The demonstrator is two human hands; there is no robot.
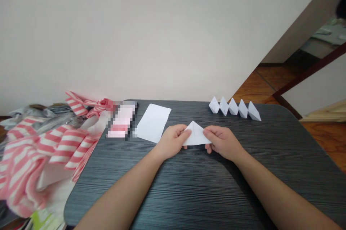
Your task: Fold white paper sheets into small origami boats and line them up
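Between my two hands is a piece of folded white paper (195,135), triangular with its point facing away from me and a crease down its middle. My left hand (173,141) pinches its left corner, thumb on top and fingers beneath. On the right corner, my right hand (223,141) grips in the same way. The paper is held just over the dark table (173,194); whether it touches the surface I cannot tell. Left of my left hand lies a stack or sheet of plain white paper (153,122), flat on the table.
Several folded white paper shapes (233,107) stand in a row at the table's back right. A blurred-out phone-like object (122,120) lies at the back left. Red-and-white striped cloth (67,143) is heaped beside the table's left edge. A pale wall (151,35) rises behind.
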